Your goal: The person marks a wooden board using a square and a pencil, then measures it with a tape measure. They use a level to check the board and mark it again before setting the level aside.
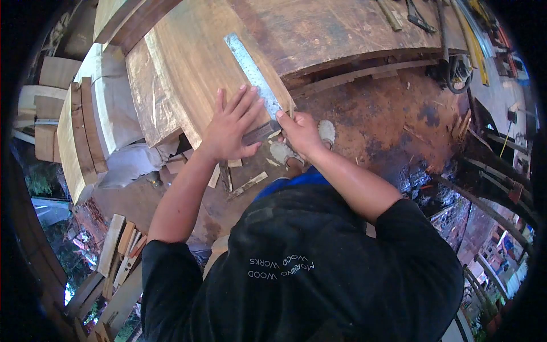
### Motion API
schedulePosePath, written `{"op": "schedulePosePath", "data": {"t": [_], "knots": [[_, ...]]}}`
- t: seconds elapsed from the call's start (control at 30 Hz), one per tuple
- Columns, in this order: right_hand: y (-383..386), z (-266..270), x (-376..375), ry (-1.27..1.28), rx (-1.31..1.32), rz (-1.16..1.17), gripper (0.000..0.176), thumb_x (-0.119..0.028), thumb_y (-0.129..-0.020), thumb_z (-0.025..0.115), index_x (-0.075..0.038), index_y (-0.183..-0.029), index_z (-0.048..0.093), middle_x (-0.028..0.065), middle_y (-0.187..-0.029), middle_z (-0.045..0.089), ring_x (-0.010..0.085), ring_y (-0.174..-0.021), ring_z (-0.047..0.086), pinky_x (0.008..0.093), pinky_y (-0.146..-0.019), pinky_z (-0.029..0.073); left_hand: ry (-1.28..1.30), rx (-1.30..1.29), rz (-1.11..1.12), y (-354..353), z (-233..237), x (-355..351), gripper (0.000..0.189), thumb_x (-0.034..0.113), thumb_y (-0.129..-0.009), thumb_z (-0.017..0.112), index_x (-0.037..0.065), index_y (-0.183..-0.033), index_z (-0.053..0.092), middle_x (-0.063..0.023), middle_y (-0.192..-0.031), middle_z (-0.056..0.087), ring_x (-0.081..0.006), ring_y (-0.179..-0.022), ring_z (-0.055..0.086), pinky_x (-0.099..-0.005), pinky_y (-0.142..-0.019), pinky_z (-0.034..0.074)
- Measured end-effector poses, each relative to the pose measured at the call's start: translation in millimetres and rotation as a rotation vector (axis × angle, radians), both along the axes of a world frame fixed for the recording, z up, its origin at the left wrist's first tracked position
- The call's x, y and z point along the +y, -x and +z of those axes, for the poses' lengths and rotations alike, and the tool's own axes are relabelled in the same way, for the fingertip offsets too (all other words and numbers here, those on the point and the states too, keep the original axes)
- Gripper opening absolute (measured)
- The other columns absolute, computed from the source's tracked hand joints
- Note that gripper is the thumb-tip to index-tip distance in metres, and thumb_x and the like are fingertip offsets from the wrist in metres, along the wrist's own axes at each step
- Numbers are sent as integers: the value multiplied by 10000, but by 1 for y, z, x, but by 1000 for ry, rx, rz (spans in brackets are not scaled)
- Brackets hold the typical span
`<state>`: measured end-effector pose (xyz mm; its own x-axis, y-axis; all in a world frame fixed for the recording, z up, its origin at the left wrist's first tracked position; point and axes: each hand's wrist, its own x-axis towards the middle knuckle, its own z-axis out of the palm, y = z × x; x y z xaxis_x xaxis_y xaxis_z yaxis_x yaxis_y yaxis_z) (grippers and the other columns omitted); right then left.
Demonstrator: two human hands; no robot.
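Observation:
My left hand lies with its fingers spread on a wide wooden board, its fingertips beside a metal square. The square's silvery blade runs up across the board, and its dark stock rests along the board's near edge. At the corner where blade and stock meet, my right hand is closed, thumb and fingers pinching the square. The thumb presses near the blade's lower end. Part of the stock is hidden by my left thumb and the right hand.
A worn wooden bench stands beyond the board. Cut planks are stacked at the left, with wood offcuts below them. Scraps lie on the floor near my shoes. Poles and tools are at the upper right.

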<state>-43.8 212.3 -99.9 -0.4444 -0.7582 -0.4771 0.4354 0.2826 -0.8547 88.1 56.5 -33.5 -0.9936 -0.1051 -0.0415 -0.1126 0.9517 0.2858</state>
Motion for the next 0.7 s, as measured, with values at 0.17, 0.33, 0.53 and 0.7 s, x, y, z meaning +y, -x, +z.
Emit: {"op": "schedulePosePath", "data": {"t": [0.17,0.33,0.53,0.7], "knots": [[2,-4,1,14,-64,24,301,-255,-963,567,13,-861,657,22,-709,620,88,-576,556,259,-512,465,-15,14,1,-1,0,0,947,409,-627,722,97,-1445,362,-154,-1528,281,-354,-1425,227,-647,-1118,94],[2,-2,0,-38,29,19,450,-370,-931,582,38,-749,632,31,-599,576,118,-499,561,292,-473,462,-14,-16,11,1,3,1,946,405,-637,722,98,-1450,349,-155,-1528,278,-358,-1423,231,-650,-1117,92],[4,-5,-1,-71,-48,40,329,-288,-946,593,2,-796,640,28,-653,577,112,-516,521,286,-475,457,0,-80,42,5,18,3,830,414,-750,689,75,-1432,359,-145,-1518,295,-339,-1414,257,-638,-1111,150],[3,17,0,-83,-82,5,349,-312,-946,583,10,-825,642,21,-654,572,111,-519,521,283,-473,459,27,-86,169,18,10,5,710,432,-861,609,60,-1417,370,-137,-1506,318,-321,-1404,281,-594,-1117,197]]}}
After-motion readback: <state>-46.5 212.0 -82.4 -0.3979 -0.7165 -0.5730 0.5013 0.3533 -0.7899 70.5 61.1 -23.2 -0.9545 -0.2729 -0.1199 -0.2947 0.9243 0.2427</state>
